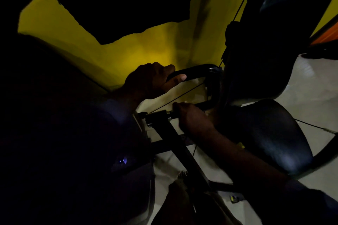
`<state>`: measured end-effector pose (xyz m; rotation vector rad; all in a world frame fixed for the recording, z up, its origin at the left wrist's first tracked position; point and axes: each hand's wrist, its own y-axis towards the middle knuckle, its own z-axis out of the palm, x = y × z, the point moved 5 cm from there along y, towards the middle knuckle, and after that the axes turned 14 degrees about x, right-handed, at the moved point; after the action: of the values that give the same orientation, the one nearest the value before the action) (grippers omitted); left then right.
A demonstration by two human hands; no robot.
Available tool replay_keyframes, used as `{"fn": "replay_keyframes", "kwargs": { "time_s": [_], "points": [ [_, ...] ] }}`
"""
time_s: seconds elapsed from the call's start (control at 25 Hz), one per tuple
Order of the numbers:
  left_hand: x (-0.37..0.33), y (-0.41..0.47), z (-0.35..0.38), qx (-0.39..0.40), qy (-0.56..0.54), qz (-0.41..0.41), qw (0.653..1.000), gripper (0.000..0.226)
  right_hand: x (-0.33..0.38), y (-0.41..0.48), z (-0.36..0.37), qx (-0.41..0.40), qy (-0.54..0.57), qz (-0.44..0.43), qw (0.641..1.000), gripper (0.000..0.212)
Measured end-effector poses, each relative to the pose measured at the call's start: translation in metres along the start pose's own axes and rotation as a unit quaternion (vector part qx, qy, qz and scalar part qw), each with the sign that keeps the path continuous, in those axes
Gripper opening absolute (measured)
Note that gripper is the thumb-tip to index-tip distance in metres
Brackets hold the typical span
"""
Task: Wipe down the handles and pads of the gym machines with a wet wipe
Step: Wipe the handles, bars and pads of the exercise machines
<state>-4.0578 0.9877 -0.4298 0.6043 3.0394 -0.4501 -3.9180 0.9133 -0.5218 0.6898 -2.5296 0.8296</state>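
Observation:
The scene is very dark. A black curved handle bar [197,71] of a gym machine loops round at the centre. My left hand [151,80] grips its upper arm, thumb laid along the bar. My right hand [192,118] is curled round the lower arm of the same handle [203,105], next to a black bracket [157,118]. No wet wipe shows in either hand; my right palm is hidden. A black padded seat [274,133] lies just right of my right hand, with a back pad [259,71] above it.
A black frame bar [186,157] runs down from the bracket across the pale tiled floor [311,82]. My bare foot [179,186] stands beside it. A yellow wall [139,49] is behind. Thin cables [182,97] cross near the handle. The left side is in deep shadow.

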Motion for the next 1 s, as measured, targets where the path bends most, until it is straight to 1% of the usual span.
{"fn": "replay_keyframes", "kwargs": {
  "time_s": [0.04,0.08,0.16,0.2,0.28,0.32,0.36,0.4,0.48,0.56,0.6,0.64,0.68,0.76,0.8,0.84,0.92,0.96,1.0],
  "points": [
    [0.000,0.000,0.000,0.002,-0.006,-0.001,1.000,0.061,-0.020,-0.009,-0.012,-0.007,-0.019,0.034,0.999,0.044],
    [0.000,0.000,-0.001,0.004,-0.009,0.000,1.000,0.059,-0.040,-0.022,-0.022,-0.032,-0.035,0.077,0.996,0.045],
    [0.000,-0.001,-0.002,0.001,-0.012,0.009,1.000,0.053,-0.052,-0.040,-0.028,-0.072,-0.055,0.149,0.985,0.035],
    [-0.001,-0.002,-0.002,0.004,-0.015,0.013,1.000,0.050,-0.045,-0.039,-0.023,-0.090,-0.033,0.173,0.980,0.033],
    [-0.002,-0.002,-0.003,0.006,-0.019,0.007,1.000,0.051,-0.014,-0.026,-0.002,-0.103,0.052,0.169,0.979,0.034],
    [-0.002,-0.002,-0.003,0.003,-0.018,0.001,1.000,0.054,0.001,-0.020,0.009,-0.102,0.070,0.136,0.983,0.033],
    [-0.001,-0.001,-0.002,0.000,-0.014,-0.001,1.000,0.057,0.011,-0.018,0.015,-0.098,0.053,0.090,0.990,0.032],
    [-0.002,-0.003,-0.002,-0.001,-0.013,0.001,1.000,0.059,0.008,-0.024,0.011,-0.086,0.007,0.062,0.994,0.032],
    [-0.002,-0.002,-0.002,0.001,-0.014,0.007,1.000,0.057,-0.033,-0.033,-0.009,-0.064,-0.080,0.055,0.993,0.038],
    [0.000,-0.002,-0.001,0.011,-0.023,0.003,1.000,0.055,-0.066,-0.044,-0.035,-0.021,-0.151,0.038,0.988,0.050],
    [0.000,-0.001,-0.001,0.016,-0.030,0.003,0.999,0.055,-0.069,-0.048,-0.045,-0.031,-0.182,0.001,0.983,0.058],
    [-0.001,0.001,-0.001,0.021,-0.038,0.007,0.999,0.054,-0.065,-0.048,-0.053,-0.044,-0.207,-0.058,0.976,0.061],
    [-0.001,0.002,0.000,0.027,-0.047,0.011,0.998,0.053,-0.058,-0.050,-0.063,-0.068,-0.235,-0.125,0.962,0.057],
    [0.002,0.003,0.001,0.038,-0.060,0.012,0.997,0.054,-0.044,-0.054,-0.085,-0.126,-0.300,-0.199,0.925,0.040],
    [0.003,0.004,0.001,0.042,-0.066,0.010,0.997,0.056,-0.042,-0.057,-0.098,-0.157,-0.326,-0.219,0.906,0.035],
    [0.003,0.005,0.001,0.047,-0.072,0.006,0.996,0.058,-0.041,-0.059,-0.109,-0.178,-0.338,-0.244,0.891,0.036],
    [0.004,0.005,0.002,0.060,-0.081,-0.003,0.995,0.064,-0.049,-0.066,-0.122,-0.208,-0.346,-0.270,0.874,0.038],
    [0.005,0.006,0.002,0.066,-0.087,-0.005,0.994,0.066,-0.056,-0.065,-0.115,-0.195,-0.341,-0.265,0.881,0.040],
    [0.006,0.007,0.002,0.068,-0.097,-0.005,0.993,0.066,-0.063,-0.059,-0.101,-0.155,-0.331,-0.238,0.900,0.041]
  ]
}}
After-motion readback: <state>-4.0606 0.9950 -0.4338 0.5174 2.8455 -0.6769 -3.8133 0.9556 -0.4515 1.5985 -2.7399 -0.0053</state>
